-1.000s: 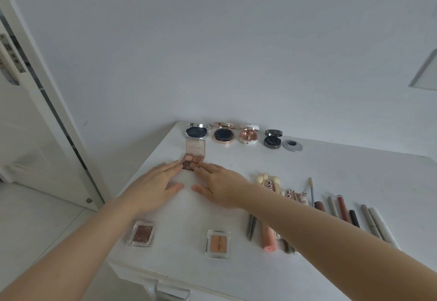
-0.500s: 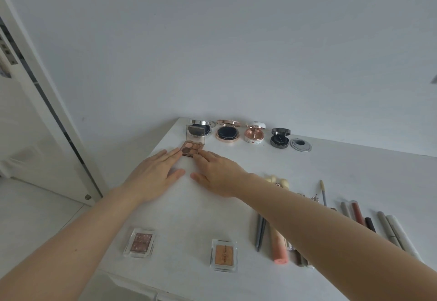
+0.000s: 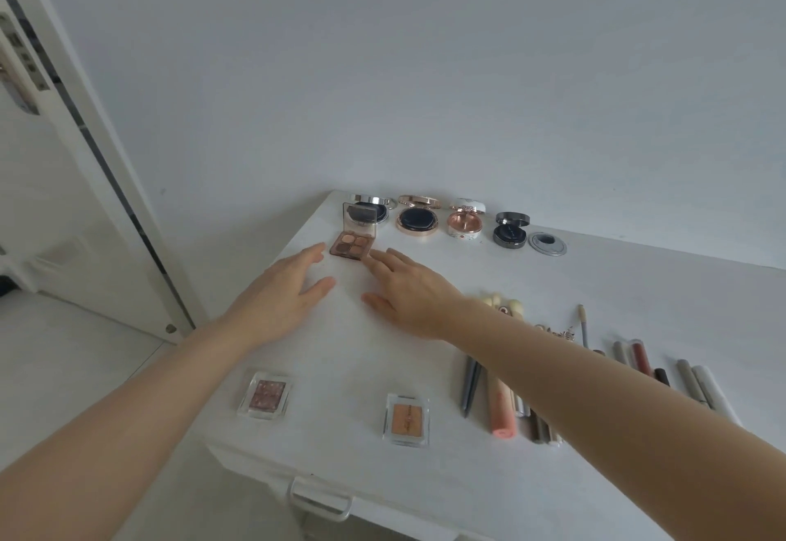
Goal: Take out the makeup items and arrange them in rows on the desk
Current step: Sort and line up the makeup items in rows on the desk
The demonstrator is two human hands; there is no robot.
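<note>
The desk [image 3: 616,285] already carried most of my spread. Biggest group first: the long row of pens, pencils and tubes [image 3: 502,408] ran along the right, partly hidden under my right forearm, so I couldn't count it. Along the far edge sat the four open round compacts [image 3: 417,221], lined up side by side, with a grey desk grommet [image 3: 547,244] at the right end of the line. On the near left lay two small clear-cased shadows, the mauve one [image 3: 266,395] and the orange one [image 3: 406,418], well apart from each other.

Smallest piece, and the one in hand: the four-pan palette [image 3: 353,246], lid up, just in front of the leftmost compact. My left hand [image 3: 285,298] lay flat, fingers straight and loosely apart, tips just beside its left edge; my right hand [image 3: 404,289] reached in the same way, fingertips touching its near right corner. Neither gripped it.

I judged the job nearly done: the palette needed squaring, and that left row looked sparse.
</note>
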